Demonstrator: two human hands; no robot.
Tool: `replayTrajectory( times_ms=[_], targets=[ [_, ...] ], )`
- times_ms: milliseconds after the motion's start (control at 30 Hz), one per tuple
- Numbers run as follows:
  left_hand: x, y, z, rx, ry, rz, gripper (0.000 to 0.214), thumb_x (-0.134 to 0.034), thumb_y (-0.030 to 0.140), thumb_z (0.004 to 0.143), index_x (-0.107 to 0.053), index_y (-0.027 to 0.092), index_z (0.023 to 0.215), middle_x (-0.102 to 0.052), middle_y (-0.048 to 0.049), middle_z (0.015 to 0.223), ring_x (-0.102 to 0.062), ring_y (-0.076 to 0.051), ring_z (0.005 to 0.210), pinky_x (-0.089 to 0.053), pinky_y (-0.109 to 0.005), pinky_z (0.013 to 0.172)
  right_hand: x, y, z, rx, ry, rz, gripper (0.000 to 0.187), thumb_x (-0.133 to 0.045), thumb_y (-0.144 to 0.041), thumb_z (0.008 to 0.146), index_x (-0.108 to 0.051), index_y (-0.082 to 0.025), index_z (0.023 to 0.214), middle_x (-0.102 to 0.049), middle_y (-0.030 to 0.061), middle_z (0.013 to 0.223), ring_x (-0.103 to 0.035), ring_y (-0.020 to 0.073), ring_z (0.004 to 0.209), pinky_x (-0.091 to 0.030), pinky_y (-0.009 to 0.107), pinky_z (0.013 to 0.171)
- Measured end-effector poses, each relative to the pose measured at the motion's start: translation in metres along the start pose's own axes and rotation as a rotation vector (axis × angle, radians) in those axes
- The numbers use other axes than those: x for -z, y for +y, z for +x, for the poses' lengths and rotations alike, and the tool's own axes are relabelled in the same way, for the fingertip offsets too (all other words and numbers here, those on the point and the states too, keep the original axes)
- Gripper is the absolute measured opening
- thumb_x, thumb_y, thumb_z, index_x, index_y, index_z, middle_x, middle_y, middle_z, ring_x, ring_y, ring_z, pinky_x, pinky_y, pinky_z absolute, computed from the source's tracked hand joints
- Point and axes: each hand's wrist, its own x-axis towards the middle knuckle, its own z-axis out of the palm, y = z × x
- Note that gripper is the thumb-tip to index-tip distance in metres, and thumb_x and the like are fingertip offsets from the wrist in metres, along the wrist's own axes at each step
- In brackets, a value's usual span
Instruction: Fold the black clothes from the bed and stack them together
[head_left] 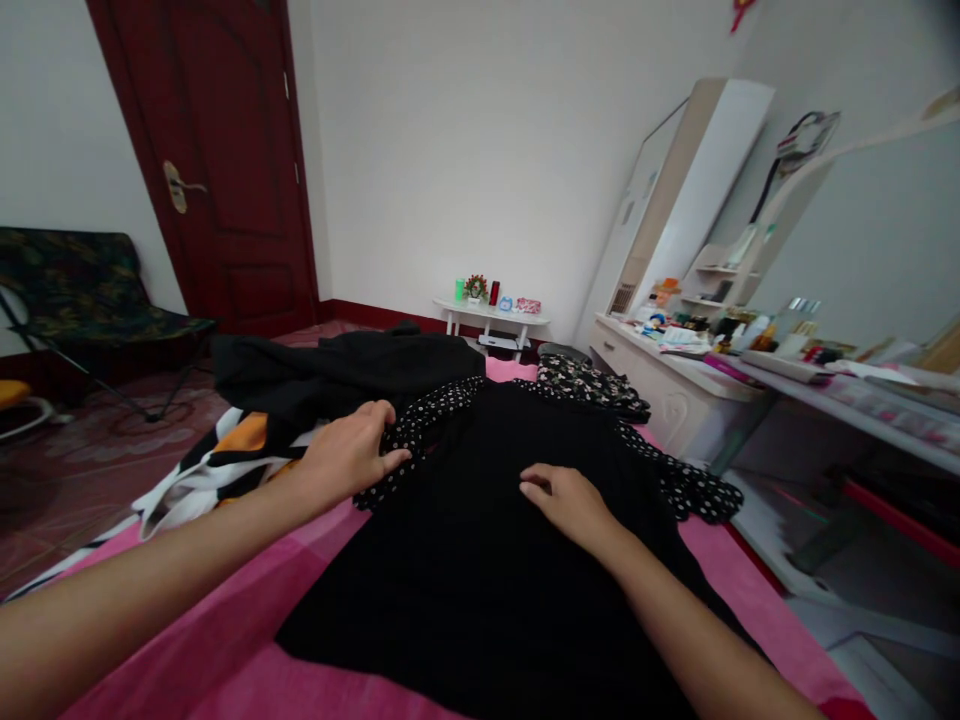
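- Your left hand lies on the dotted sleeve, fingers curled over its edge; whether they pinch it cannot be told.
- Your right hand rests flat and released on the black dress, which spreads under both palms over the pink sheet.
- Risk, judged: the thin cloth may bunch if the flat palm slides; the striped cloth beside your left wrist could drag along.
- No label or writing is readable.

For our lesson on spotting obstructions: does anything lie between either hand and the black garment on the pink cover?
Nothing visible does. The left hand rests directly on the dotted sleeve of the black garment, and the right hand lies flat on its front. Other clothes lie to its left and behind.
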Motion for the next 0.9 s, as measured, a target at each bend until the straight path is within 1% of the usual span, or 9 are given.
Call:
replayTrajectory(
  times_ms=[67,167,267,333,500,633,767,833,900],
  targets=[
    [-0.008,-0.011,0.004,0.083,-0.108,0.004,0.051,-0.062,0.055,0.073,-0.055,0.020,0.110,-0.066,-0.0078,0.096,-0.065,-0.025,0.080,-0.044,-0.031,0.064,-0.023,0.012,0.018,-0.067,0.142,-0.011,0.022,-0.049,-0.029,0.086,-0.067,-0.026,0.099,-0.067,0.0003,0.100,-0.063,0.0148,0.084,-0.043,0.024,0.070],
    [-0.024,-0.025,0.007,0.101,-0.315,-0.121,0.042,-0.058,0.055,0.074,-0.061,0.018,0.094,-0.068,-0.0067,0.087,-0.065,-0.024,0.078,-0.044,-0.028,0.061,-0.045,0.021,0.025,-0.037,0.239,-0.038,0.019,-0.046,-0.027,0.088,-0.065,-0.027,0.093,-0.063,-0.0017,0.094,-0.061,0.0125,0.076,-0.039,0.023,0.063],
    [-0.025,-0.027,0.013,0.081,-0.369,-0.133,0.030,-0.056,0.047,0.075,-0.064,0.019,0.082,-0.070,-0.0049,0.083,-0.066,-0.022,0.078,-0.044,-0.025,0.060,-0.048,0.020,0.020,0.024,0.256,-0.047,0.018,-0.048,-0.025,0.087,-0.063,-0.027,0.095,-0.061,-0.0015,0.094,-0.060,0.0126,0.077,-0.039,0.023,0.065],
    [-0.012,-0.018,0.021,0.066,-0.362,-0.015,0.024,-0.058,0.041,0.074,-0.065,0.020,0.083,-0.070,-0.0050,0.085,-0.066,-0.023,0.079,-0.045,-0.026,0.062,-0.046,0.019,0.017,0.027,0.254,-0.041,0.019,-0.047,-0.023,0.087,-0.063,-0.027,0.097,-0.061,-0.0011,0.095,-0.060,0.0130,0.080,-0.040,0.023,0.067],
    [0.043,0.039,0.055,-0.109,-0.228,0.410,0.021,-0.062,0.018,0.072,-0.069,0.017,0.092,-0.068,-0.0134,0.099,-0.063,-0.032,0.096,-0.047,-0.037,0.077,-0.044,0.016,0.015,0.043,0.257,-0.122,0.022,-0.043,-0.022,0.090,-0.063,-0.025,0.098,-0.061,0.0010,0.097,-0.060,0.0141,0.078,-0.041,0.025,0.065],
    [0.075,0.108,0.094,-0.304,0.080,0.431,0.028,-0.043,0.003,0.083,-0.064,0.010,0.100,-0.064,-0.0157,0.101,-0.059,-0.030,0.101,-0.044,-0.040,0.083,-0.043,0.012,0.009,0.173,0.276,-0.135,0.026,-0.038,-0.019,0.093,-0.063,-0.023,0.099,-0.062,0.0023,0.096,-0.061,0.0143,0.082,-0.043,0.024,0.071],
    [0.069,0.169,0.107,-0.608,0.425,0.177,0.037,-0.036,0.006,0.089,-0.050,0.014,0.122,-0.051,-0.0131,0.120,-0.050,-0.023,0.110,-0.044,-0.035,0.086,-0.040,0.005,-0.001,0.421,0.224,-0.122,0.028,-0.035,-0.021,0.096,-0.061,-0.021,0.108,-0.065,0.0036,0.099,-0.061,0.0147,0.089,-0.044,0.024,0.080],
    [0.052,0.186,0.096,-0.782,0.422,0.082,0.037,-0.038,0.010,0.090,-0.049,0.018,0.124,-0.050,-0.0109,0.121,-0.049,-0.022,0.110,-0.043,-0.033,0.088,-0.039,0.003,-0.004,0.483,0.191,-0.142,0.029,-0.036,-0.023,0.096,-0.061,-0.021,0.110,-0.066,0.0041,0.098,-0.061,0.0155,0.091,-0.044,0.025,0.083],
    [0.032,0.187,0.077,-0.898,0.321,0.057,0.033,-0.043,0.015,0.089,-0.054,0.021,0.120,-0.052,-0.0087,0.117,-0.050,-0.022,0.108,-0.042,-0.034,0.089,-0.039,0.002,-0.005,0.494,0.182,-0.160,0.029,-0.036,-0.024,0.096,-0.061,-0.021,0.110,-0.066,0.0044,0.096,-0.062,0.0162,0.090,-0.044,0.026,0.083]
  ],
)
